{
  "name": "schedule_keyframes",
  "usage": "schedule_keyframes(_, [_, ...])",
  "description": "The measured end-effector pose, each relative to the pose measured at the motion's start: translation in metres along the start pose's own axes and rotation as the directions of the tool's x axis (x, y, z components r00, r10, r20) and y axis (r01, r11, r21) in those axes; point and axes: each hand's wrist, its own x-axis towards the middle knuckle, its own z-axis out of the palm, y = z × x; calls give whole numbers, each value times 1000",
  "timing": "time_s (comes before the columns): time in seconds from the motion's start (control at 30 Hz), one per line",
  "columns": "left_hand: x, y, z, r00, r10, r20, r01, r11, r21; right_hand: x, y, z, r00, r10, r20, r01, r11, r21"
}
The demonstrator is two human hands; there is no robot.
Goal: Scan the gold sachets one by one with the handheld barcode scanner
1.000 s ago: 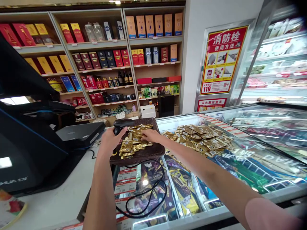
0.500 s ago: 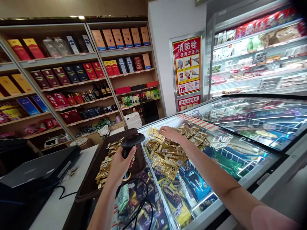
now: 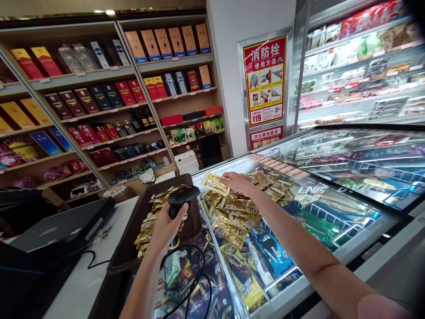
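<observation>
Holding, one item per hand: black scanner [image 3: 182, 196], left; gold packet [image 3: 215, 183], right.
Edges and room: brown wicker basket [image 3: 194, 226], rim running between white counter [image 3: 94, 272] and packet heap [image 3: 237, 212]; a narrow gap of open air between scanner head and held packet; glass freezer top [image 3: 332, 221] extending rightward past the heap to a dark-trimmed edge. Left hand [image 3: 168, 225]: fingers wrapped round the scanner handle, above the basket's right side. Right hand [image 3: 235, 183]: pinched narrow on the packet's right end, at the heap's far left edge; contact between packet and heap cannot be told. Axes: packet lengthwise left to right, free end toward the scanner and slightly raised; scanner handle near upright, head crosswise, its reading face hidden.
</observation>
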Motion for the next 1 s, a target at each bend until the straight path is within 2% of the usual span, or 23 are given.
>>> schedule_keyframes(0.3, [1,0,1,999,46,-7,-46,994,97,5,5,2,1000,3,-18,-4,999,-43])
schedule_keyframes(0.47, [1,1,1,1000,16,3,-16,997,81,3,1,0,1000,-2,-18,-1,992,-125])
schedule_keyframes(0.63, [0,6,0,1000,-6,5,6,998,60,5,-2,-2,998,65,-16,-66,987,-144])
schedule_keyframes(0.73, [3,6,-8,999,-38,-21,40,997,60,13,9,-18,989,127,-76,-143,952,-271])
schedule_keyframes(0.8, [6,4,-18,995,-77,-60,81,994,73,18,23,-38,963,187,-192,-244,908,-341])
schedule_keyframes(0.9, [12,-2,-34,988,-110,-108,119,989,83,22,52,-72,865,284,-415,-435,835,-336])
schedule_keyframes(0.97, [16,-4,-44,983,-137,-126,148,985,83,23,72,-88,800,337,-497,-533,779,-330])
schedule_keyframes(1.0, [17,-5,-49,979,-153,-132,165,982,88,23,81,-92,784,349,-513,-559,758,-337])
